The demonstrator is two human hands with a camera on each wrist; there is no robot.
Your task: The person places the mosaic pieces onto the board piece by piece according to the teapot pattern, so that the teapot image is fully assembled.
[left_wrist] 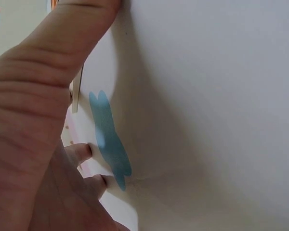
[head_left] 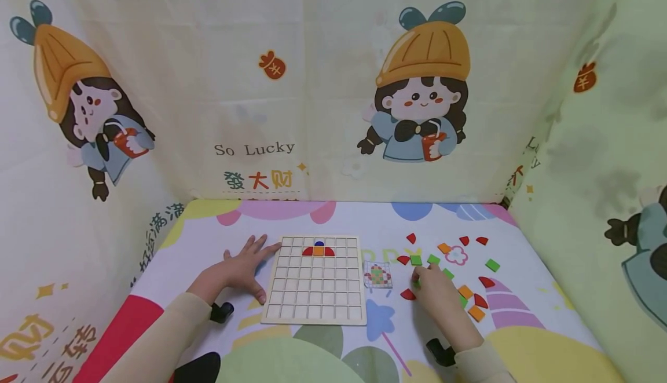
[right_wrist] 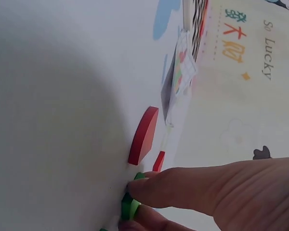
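Note:
A wooden grid board (head_left: pixel 320 283) lies flat on the table. Near its top sit a blue rounded piece (head_left: pixel 319 243), an orange square (head_left: pixel 318 251) and a red quarter-round piece (head_left: pixel 307 252) on either side of the orange one. My left hand (head_left: pixel 241 270) rests spread along the board's left edge, fingertips and thumb at the rim. To the right, my right hand (head_left: pixel 436 291) pinches a green square tile (right_wrist: pixel 130 206) between thumb and fingers, close to the tabletop. A red quarter-round piece (right_wrist: pixel 144 137) lies just beside those fingers.
A small pattern card (head_left: pixel 377 275) lies right of the board. Around the right hand are scattered loose green squares (head_left: pixel 492 265), orange squares (head_left: pixel 476 313) and red quarter-rounds (head_left: pixel 487 282). A printed cloth wall (head_left: pixel 323 110) stands behind the table.

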